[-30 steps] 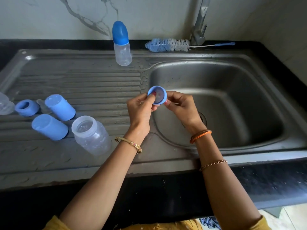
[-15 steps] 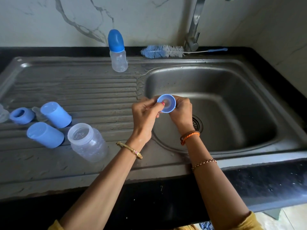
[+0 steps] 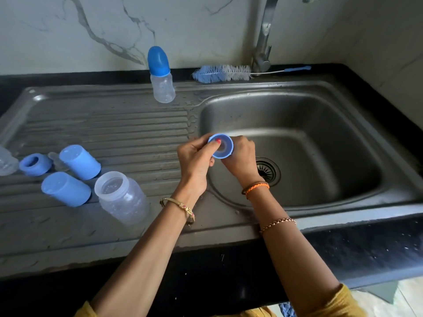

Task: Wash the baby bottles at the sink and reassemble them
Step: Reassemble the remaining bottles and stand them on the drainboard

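Both my hands hold a blue bottle collar ring (image 3: 225, 147) over the left edge of the sink basin (image 3: 320, 143). My left hand (image 3: 196, 160) grips its near side, with the thumb pressed inside the ring. My right hand (image 3: 241, 156) curls round its far side. A clear open bottle (image 3: 123, 199) lies on the drainboard (image 3: 114, 124). Left of it lie two blue caps (image 3: 79, 161) (image 3: 65, 188), another blue ring (image 3: 34, 164) and a clear teat (image 3: 55, 157). An assembled small bottle with a blue cap (image 3: 161, 76) stands at the back.
A blue and white bottle brush (image 3: 222, 73) lies behind the basin by the tap (image 3: 263, 42). The drain (image 3: 267, 171) sits just right of my hands. Part of another clear bottle (image 3: 6, 162) shows at the far left edge. A black counter (image 3: 366, 243) borders the sink.
Both hands have kept hold of the blue ring and turned it slightly; my left thumb now presses deeper inside it. The camera view has tilted upward, showing more wall.
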A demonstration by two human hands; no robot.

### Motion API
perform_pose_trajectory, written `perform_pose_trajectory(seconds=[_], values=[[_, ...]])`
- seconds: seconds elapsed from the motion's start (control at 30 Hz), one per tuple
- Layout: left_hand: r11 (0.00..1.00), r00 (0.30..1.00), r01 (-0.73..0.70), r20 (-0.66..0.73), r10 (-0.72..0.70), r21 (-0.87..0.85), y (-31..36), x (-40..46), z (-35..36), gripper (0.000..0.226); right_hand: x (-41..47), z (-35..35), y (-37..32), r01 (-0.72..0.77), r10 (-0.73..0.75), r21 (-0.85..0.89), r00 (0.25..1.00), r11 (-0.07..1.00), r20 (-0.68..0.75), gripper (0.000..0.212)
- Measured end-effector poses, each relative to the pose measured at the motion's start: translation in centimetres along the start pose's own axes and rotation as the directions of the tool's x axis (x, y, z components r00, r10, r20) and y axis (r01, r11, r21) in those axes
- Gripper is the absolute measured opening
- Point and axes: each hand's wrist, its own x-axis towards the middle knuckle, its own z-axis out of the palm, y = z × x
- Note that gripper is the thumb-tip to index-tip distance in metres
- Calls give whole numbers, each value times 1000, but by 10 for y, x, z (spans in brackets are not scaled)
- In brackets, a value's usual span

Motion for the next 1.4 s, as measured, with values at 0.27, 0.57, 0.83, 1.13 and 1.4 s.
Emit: perform_pose_trajectory(seconds=[0.27,0.57,0.83,1.13,1.4], values=[[998,994,-57,-93,55,-15,-1,2,3,17,-4,-17,-1,-197,143,545,980,815,141,37],[991,992,-122,-17,123,61,-6,4,-6,19,-16,-4,-15,-236,248,586,967,775,62,21],[996,996,84,1,-84,33,-11,1,-2,14,-15,-2,-7,-221,225,482,973,848,51,23],[918,986,-156,107,125,363,-5,6,-10,8,-10,-8,-3,-188,158,419,982,888,105,21],[911,978,-197,133,159,361,-8,8,-11,22,-10,-15,-1,-150,126,377,988,914,89,19]])
